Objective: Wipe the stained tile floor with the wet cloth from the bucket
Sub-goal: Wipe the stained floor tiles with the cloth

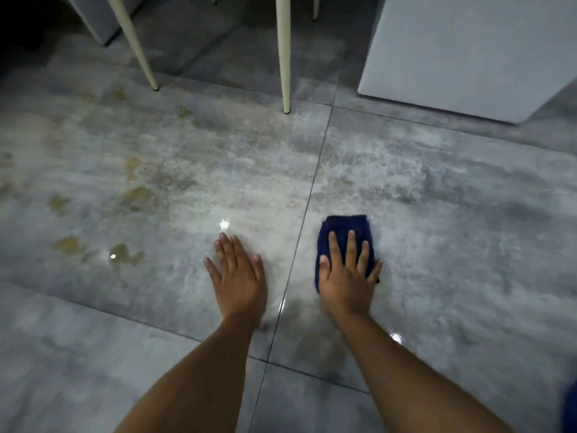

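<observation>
A dark blue cloth [342,228] lies folded on the grey tile floor [437,214], just right of a grout line. My right hand [346,276] presses flat on top of it, fingers spread, the cloth showing beyond the fingertips. My left hand [237,273] rests flat on the bare tile to the left of the grout line, holding nothing. Yellow-brown stains [125,254] dot the tile to the left of my left hand, and more stains [137,195] lie farther up. The bucket is not in view.
Two cream furniture legs [285,57] [137,48] stand on the floor ahead. A pale grey cabinet [468,51] sits at the upper right, another grey unit [93,17] at the upper left. A blue edge [569,407] shows at the lower right corner.
</observation>
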Demonstrator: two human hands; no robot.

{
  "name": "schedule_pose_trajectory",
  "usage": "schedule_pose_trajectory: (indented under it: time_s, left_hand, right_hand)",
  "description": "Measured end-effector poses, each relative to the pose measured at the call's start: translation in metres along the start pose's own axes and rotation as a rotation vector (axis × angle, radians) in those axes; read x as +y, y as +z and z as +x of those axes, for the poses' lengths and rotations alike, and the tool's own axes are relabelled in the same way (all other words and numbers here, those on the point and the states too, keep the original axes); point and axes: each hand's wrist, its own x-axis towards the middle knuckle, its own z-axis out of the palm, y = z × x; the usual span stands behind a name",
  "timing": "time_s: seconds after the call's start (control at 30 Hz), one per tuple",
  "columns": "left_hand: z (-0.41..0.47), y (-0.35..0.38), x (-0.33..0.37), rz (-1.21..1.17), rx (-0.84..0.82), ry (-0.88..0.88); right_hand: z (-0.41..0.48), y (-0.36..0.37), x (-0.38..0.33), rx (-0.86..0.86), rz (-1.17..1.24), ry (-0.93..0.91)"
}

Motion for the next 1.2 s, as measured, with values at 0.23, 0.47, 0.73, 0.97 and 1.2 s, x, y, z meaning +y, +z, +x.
schedule_pose_trajectory:
  time_s: [0.23, 0.47, 0.73, 0.97, 1.2]
  left_hand:
    - [-0.067, -0.013, -0.058, 0.044, -0.028, 0.009]
    - [-0.084, -0.018, -0.088, 0.019, -0.075, 0.042]
    - [-0.085, -0.034, -0.109, 0.011, -0.023, 0.017]
    - [-0.083, -0.023, -0.12, 0.016, -0.025, -0.037]
    - [-0.079, -0.029, -0.112, -0.045, -0.04, 0.012]
  right_hand:
    - [-0.068, 0.02, -0.014, 0.018, 0.118, 0.131]
    - [-0.063, 0.013, -0.019, -0.065, -0.083, -0.281]
    - [-0.126, 0.018, -0.087, -0.059, 0.061, -0.228]
    - [-0.099, 0.031, -0.075, 0.025, 0.086, 0.046]
    - [-0.089, 0.023, -0.101, -0.003, -0.013, -0.334]
